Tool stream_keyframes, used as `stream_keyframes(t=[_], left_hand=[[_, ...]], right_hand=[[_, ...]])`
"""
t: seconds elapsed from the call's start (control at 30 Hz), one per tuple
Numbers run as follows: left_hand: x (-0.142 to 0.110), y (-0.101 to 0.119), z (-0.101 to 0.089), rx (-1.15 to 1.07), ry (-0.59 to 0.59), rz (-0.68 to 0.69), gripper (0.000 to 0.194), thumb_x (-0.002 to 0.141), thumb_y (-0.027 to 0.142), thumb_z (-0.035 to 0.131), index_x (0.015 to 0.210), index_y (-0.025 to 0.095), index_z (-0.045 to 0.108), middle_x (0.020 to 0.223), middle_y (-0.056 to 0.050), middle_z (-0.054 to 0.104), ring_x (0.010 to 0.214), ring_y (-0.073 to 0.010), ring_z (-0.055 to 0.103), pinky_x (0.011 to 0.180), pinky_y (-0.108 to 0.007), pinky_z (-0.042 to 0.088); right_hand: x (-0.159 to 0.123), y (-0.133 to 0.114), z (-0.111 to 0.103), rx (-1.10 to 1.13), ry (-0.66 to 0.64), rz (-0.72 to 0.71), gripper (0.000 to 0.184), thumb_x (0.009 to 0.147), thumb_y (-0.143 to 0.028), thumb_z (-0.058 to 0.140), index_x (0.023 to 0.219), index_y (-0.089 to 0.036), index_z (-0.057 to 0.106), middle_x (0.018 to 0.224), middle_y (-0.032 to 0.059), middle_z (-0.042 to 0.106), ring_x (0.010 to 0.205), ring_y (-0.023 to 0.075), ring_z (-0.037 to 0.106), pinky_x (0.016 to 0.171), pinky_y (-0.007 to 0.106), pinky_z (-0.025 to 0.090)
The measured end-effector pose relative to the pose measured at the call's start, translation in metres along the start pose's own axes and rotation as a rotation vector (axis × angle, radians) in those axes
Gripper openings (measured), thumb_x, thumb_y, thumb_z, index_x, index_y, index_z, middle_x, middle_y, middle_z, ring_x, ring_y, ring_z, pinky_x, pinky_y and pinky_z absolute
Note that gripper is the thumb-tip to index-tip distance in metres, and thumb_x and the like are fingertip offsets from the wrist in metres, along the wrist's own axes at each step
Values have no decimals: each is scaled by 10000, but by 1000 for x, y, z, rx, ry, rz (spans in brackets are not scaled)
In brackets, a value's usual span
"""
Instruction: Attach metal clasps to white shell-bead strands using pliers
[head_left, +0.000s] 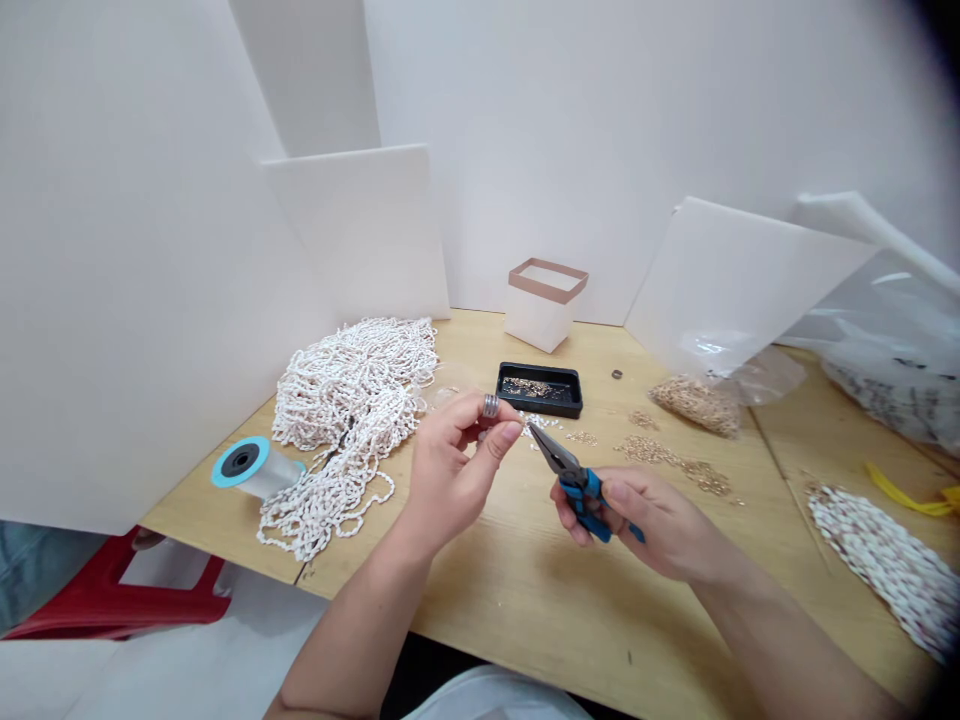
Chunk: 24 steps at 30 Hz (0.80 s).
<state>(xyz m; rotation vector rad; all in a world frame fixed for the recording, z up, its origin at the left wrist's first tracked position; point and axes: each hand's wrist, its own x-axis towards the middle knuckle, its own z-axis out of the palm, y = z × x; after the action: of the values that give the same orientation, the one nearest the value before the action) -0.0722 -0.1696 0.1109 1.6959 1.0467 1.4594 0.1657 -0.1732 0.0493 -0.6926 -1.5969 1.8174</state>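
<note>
My right hand (637, 515) is wrapped round needle-nose pliers (574, 480) with blue and black handles, their jaws pointing up and to the left. Thumb and index finger of my left hand (461, 475) pinch something too small to make out, right at the plier tip. A metal ring (490, 406) with several bands sits on the left index finger. Just behind the hands lies a shallow black tray (559, 402) holding small gold-coloured pieces. Small white pieces (544, 422) are scattered in front of it, partly hidden by the left hand and pliers.
Bundled white bead strands (349, 390) lie at left beside a spool (259, 468) of clear line. Loose gold-coloured findings (675, 460) spread at right, near a filled plastic bag (697, 400). A white box (541, 315) stands behind the tray. More white strands (885, 560) lie far right.
</note>
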Motion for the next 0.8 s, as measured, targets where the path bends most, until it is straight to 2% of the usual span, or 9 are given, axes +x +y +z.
stream_keyframes(t=[0.13, 0.4, 0.57, 0.7, 0.8], left_hand=[[2, -1, -3, 101, -2, 109, 152, 948, 288, 627, 835, 191, 653, 770, -35, 613, 714, -152, 539, 643, -284, 446], [11, -10, -14, 199, -68, 419, 73, 932, 164, 622, 886, 205, 662, 841, -47, 702, 828, -178, 646, 802, -327, 510], [16, -14, -22, 289, -77, 560, 89, 924, 144, 619, 906, 199, 687, 880, -67, 722, 783, -163, 660, 738, -294, 534], [20, -17, -29, 386, -80, 721, 152, 917, 95, 590, 929, 206, 693, 896, -74, 736, 747, -157, 651, 678, -288, 518], [20, -20, -31, 456, -84, 797, 169, 908, 100, 592, 939, 223, 705, 880, -66, 744, 710, -156, 641, 647, -290, 509]], right_hand=[[0, 0, -2, -20, 33, -19, 484, 1019, -537, 455, 1098, -136, 713, 938, 121, 666, 773, 177, 597, 695, 307, 469], [3, -17, -19, -277, 39, -69, 495, 989, -576, 502, 1022, -145, 743, 837, 107, 684, 735, 186, 590, 699, 328, 491], [2, -24, -24, -361, 89, -55, 447, 974, -544, 552, 1055, -155, 757, 904, 116, 716, 747, 190, 623, 673, 312, 515], [-2, -38, -27, -584, 145, -59, 353, 984, -476, 558, 1049, -195, 761, 926, 84, 731, 776, 185, 650, 681, 288, 513], [-7, -50, -30, -767, 252, -134, 299, 981, -439, 565, 1031, -220, 764, 919, 62, 741, 790, 192, 674, 673, 288, 516]])
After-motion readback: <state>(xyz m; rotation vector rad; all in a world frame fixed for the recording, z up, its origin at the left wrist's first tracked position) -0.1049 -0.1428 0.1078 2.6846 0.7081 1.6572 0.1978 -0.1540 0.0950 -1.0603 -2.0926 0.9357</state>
